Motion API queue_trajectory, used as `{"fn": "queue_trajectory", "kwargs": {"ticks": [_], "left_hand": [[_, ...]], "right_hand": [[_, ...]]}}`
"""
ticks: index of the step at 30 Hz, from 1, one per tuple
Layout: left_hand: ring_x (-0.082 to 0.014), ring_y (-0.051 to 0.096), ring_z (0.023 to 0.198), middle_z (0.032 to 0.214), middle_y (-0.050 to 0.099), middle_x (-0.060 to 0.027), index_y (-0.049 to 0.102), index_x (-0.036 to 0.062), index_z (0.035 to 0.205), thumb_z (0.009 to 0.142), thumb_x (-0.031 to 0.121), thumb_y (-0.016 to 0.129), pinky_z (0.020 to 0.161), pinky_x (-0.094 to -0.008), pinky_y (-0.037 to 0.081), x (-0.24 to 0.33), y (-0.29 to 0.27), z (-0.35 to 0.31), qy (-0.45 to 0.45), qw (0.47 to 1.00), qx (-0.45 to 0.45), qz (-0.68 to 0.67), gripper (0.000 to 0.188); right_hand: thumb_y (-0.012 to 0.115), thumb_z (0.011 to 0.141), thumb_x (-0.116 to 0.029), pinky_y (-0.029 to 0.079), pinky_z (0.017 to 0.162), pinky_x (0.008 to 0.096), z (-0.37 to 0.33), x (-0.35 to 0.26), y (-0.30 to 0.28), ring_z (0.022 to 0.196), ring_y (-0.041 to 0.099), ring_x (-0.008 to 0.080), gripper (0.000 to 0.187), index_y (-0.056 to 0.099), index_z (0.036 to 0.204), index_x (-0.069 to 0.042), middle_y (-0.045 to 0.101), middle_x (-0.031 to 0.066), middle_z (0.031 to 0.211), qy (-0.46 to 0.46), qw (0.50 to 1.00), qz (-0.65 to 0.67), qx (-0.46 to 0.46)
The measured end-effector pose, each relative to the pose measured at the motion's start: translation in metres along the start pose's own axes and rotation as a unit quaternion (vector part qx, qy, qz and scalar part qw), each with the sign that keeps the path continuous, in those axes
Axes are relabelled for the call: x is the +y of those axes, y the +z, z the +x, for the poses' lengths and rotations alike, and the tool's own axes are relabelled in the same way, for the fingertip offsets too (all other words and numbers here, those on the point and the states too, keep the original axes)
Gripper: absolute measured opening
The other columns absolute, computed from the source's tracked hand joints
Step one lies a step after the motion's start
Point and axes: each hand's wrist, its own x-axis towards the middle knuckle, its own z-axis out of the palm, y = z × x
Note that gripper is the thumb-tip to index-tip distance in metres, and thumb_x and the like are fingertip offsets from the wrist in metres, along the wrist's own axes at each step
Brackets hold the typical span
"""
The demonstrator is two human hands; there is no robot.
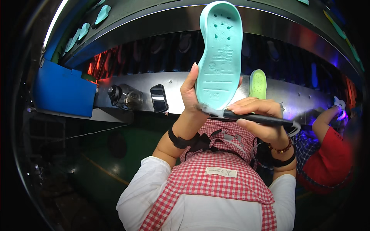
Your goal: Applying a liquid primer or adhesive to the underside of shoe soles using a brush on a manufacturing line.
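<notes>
My left hand (189,90) grips a turquoise shoe sole (219,65) by its lower left side, the heel end toward me and the toe pointing away. Its upward face shows small holes near the toe and raised lines lower down. In my right hand (262,113) is a brush (254,117) with a long black handle, held almost level. The pale, slightly blurred head of the brush is at the heel edge of the sole; whether it touches I cannot tell. Behind my right hand, a green sole (258,84) lies on the metal ledge.
On the metal ledge (146,79) stand a clear bottle with a dark lid (125,96) and a black phone (158,98). A blue box (63,88) is at the left. Beyond, several soles ride on a curved conveyor (127,17). At the right, a person in red (327,158) works close by.
</notes>
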Motion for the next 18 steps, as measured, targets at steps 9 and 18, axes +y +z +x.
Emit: {"fn": "queue_trajectory", "kwargs": {"ticks": [9, 18], "left_hand": [[-0.0375, 0.051, 0.104, 0.119, 0.048, -0.0225, 0.037, -0.002, 0.126, 0.087, 0.046, 0.032, 0.091, -0.0498, 0.039, 0.014, 0.004, 0.005, 0.036, 0.978, 0.065, 0.193, 0.062], [-0.025, 0.062, 0.087, 0.104, 0.059, -0.0178, 0.048, -0.0049, 0.115, 0.088, 0.026, 0.044, 0.079, -0.0353, 0.05, 0.031, 0.006, 0.009, -0.278, 0.956, 0.044, 0.078, 0.041]], "right_hand": [[0.064, 0.067, 0.005, 0.049, 0.075, 0.0313, 0.012, -0.006, -0.018, 0.082, 0.063, 0.0242, 0.02, 0.062, 0.087, 0.003, 0.064, 0.0145, 0.085, -0.056, 0.998, -0.023, -0.018], [0.069, 0.067, -0.001, 0.05, 0.072, 0.0313, 0.002, -0.012, -0.026, 0.084, 0.064, 0.026, 0.021, 0.065, 0.088, -0.004, 0.065, 0.0129, 0.09, -0.001, 0.989, -0.122, -0.08]]}}
